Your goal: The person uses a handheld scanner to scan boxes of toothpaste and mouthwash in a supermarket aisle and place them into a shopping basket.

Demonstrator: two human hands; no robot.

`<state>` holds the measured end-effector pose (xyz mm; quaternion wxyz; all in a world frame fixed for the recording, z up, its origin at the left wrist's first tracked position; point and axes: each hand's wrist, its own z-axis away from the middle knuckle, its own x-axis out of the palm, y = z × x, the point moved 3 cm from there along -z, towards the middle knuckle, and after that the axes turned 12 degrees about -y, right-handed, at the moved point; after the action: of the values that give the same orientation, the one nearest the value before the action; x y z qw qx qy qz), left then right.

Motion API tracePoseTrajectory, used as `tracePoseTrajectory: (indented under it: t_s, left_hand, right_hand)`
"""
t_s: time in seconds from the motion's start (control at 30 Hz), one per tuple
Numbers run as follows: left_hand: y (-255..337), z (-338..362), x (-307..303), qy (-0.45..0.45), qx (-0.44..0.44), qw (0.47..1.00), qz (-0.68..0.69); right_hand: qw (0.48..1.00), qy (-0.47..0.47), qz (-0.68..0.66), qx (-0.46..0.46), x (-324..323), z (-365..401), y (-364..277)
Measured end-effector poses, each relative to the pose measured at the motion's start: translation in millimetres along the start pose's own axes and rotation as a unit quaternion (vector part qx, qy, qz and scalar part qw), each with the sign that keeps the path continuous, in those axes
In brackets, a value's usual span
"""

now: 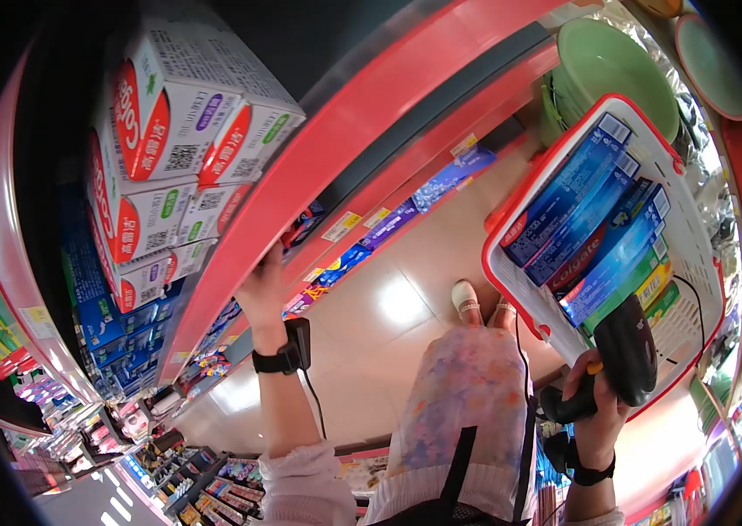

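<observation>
My left hand (263, 285) reaches to the red shelf edge (239, 223), its fingertips partly hidden and blurred by the rim. Whether it holds anything cannot be made out. A strap with a black device is on that wrist. My right hand (597, 394) is wrapped round the handle of a black handheld scanner (625, 351), in front of the basket. The white basket with a red rim (512, 302) holds several blue toothpaste boxes (564, 197) and some green and yellow ones (643, 289). White and red toothpaste boxes (165, 131) are stacked on the shelf at the upper left.
Blue boxes (108, 329) fill the shelf space below the white stack. Colourful packets (336, 267) line a lower shelf with price tags. A green basin (612, 66) stands behind the basket. My feet (467, 302) are on the tiled floor (388, 298).
</observation>
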<state>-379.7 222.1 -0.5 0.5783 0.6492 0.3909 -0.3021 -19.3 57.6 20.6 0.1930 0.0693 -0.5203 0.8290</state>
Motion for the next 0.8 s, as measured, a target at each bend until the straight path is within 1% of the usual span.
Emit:
tracePoseTrajectory:
  t_s: [0.07,0.1,0.13,0.2,0.23,0.27,0.3,0.33,0.37,0.4,0.47,0.5,0.53,0.57,0.6,0.63,0.7,0.73,0.8]
  left_hand:
    - [-2,-1,1,0.018,0.0,1.0,0.016]
    - [-9,-1,0,0.015,-0.017,0.999,-0.029]
    - [-11,-2,-2,0.014,-0.016,0.999,-0.026]
    - [-6,-3,-1,0.01,0.034,0.999,-0.027]
    - [-6,-3,-1,0.005,0.036,0.999,-0.002]
    - [-7,-3,0,-0.005,0.04,0.999,0.032]
    - [-15,2,-3,-0.027,0.015,0.998,-0.054]
    - [-19,10,-1,-0.048,-0.006,0.989,-0.141]
    - [10,20,7,0.002,0.035,0.98,-0.195]
    - [51,30,12,0.058,0.073,0.963,-0.252]
    - [125,50,29,-0.036,0.118,0.973,-0.196]
    - [138,64,44,-0.115,0.171,0.969,-0.135]
    - [150,77,59,-0.193,0.22,0.953,-0.075]
    - [169,81,78,-0.262,0.198,0.945,0.004]
    - [188,78,99,-0.328,0.172,0.925,0.081]
    - [202,72,116,-0.329,0.176,0.925,0.079]
    - [223,58,147,-0.343,0.177,0.922,-0.003]
    - [231,51,154,-0.343,0.182,0.922,-0.003]
    - [242,44,163,-0.348,0.166,0.92,-0.066]
  right_hand:
    - [1.0,0.001,0.002,0.003,-4,3,0]
    - [1.0,0.001,0.005,-0.003,-5,3,-1]
    - [1.0,0.002,0.007,-0.01,-6,3,-2]
    - [1.0,0.003,0.007,-0.008,-8,4,0]
    - [1.0,0.03,0.004,0.004,-8,8,2]
    - [0.999,0.033,-0.004,0.037,-14,14,12]
    - [0.998,0.021,-0.006,0.057,-14,17,8]
    - [0.998,0.02,0.009,0.057,-13,16,4]
    - [0.997,0.021,-0.008,0.069,-18,21,9]
    - [0.997,0.006,-0.073,0.036,-23,18,6]
    - [0.998,-0.003,-0.061,0.026,-26,18,10]
    - [0.998,-0.001,-0.062,0.018,-27,18,9]
    - [0.998,0.003,-0.062,0.014,-30,19,9]
    - [0.998,0.012,-0.067,0.013,-32,20,9]
    - [0.997,0.02,-0.074,0.012,-35,21,9]
    - [0.997,0.021,-0.077,0.01,-37,22,8]
    - [0.996,0.039,-0.08,0.005,-45,24,3]
    - [0.996,0.042,-0.082,0.001,-49,25,1]
    - [0.994,0.059,-0.088,0.007,-58,29,-1]
